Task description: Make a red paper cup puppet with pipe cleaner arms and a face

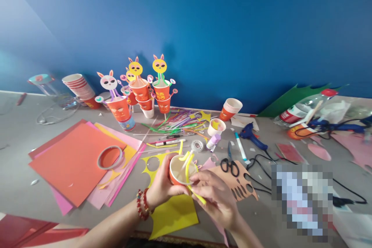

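My left hand [164, 184] is wrapped round an orange paper cup [176, 181], whose open mouth tilts toward me. Yellow pipe cleaners [188, 164] stick up out of the cup and bend over its rim, and one comes out below my right fingers. At the cup's right side, my right hand [216, 197] pinches a yellow pipe cleaner against the rim. A pale stick stands inside the cup, with a round whitish piece [197, 146] just beyond it; I cannot tell whether they are joined. Yellow paper [174, 217] with cut-outs lies beneath my hands.
Finished-looking rabbit cups [118, 109] stand along the back. Coloured sheets [72, 162] and a tape roll [101, 157] lie left. Scissors [230, 166], a blue glue gun [252, 135] with black cords and a bottle [305, 108] are right. Loose pipe cleaners [180, 122] lie behind the cup.
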The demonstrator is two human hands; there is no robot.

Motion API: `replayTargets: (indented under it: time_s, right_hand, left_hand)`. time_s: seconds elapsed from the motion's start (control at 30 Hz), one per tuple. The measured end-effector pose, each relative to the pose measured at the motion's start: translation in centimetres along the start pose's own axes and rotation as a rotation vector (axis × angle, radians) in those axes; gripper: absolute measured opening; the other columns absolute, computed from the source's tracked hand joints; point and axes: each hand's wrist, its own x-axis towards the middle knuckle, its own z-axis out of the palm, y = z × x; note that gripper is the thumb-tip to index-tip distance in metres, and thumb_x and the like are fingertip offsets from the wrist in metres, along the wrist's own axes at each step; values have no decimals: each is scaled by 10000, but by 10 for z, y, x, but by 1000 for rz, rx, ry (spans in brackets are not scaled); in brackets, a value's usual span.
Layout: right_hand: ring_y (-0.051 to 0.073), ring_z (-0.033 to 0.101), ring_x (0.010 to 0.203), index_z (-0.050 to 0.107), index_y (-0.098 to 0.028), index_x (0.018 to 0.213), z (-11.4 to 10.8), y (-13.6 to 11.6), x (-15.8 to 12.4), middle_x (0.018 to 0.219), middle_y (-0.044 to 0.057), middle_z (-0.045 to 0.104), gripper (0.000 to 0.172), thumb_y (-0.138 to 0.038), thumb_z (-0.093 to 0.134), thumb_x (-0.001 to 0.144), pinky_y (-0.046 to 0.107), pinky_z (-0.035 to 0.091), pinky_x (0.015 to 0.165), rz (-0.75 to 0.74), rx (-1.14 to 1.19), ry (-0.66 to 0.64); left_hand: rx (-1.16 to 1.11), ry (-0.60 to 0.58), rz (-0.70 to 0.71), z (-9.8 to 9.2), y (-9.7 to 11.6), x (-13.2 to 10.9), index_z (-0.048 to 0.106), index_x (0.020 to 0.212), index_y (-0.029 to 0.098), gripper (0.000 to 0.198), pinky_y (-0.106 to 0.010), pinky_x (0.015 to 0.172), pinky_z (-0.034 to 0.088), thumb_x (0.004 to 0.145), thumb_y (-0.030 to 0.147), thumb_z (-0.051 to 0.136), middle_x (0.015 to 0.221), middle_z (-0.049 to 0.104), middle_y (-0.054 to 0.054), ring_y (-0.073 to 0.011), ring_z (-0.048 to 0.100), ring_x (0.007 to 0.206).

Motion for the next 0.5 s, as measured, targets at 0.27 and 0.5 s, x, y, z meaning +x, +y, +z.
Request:
replayTargets:
  time_s: [0.27, 0.5]
  right_hand:
    - [207, 699, 992, 643, -261, 1047, 7, 2, 5, 1068, 65, 728, 161, -139, 633, 942, 334, 542, 902, 145, 29, 87]
    - [219, 689, 1021, 641, -262, 1089, 9, 6, -1, 1136, 84, 705, 219, -110, 625, 933, 350, 551, 889, 92, 7, 60]
  left_hand:
    - [-49, 2, -35, 0, 0, 2, 436, 1320, 239, 882, -423, 932, 517, 648, 650, 830, 1251, 631, -130, -314, 649, 1064]
    - [-39, -3, -50, 0, 2, 3, 421, 1320, 237, 885, -411, 925, 511, 655, 673, 810, 1246, 629, -130, -298, 644, 1038]
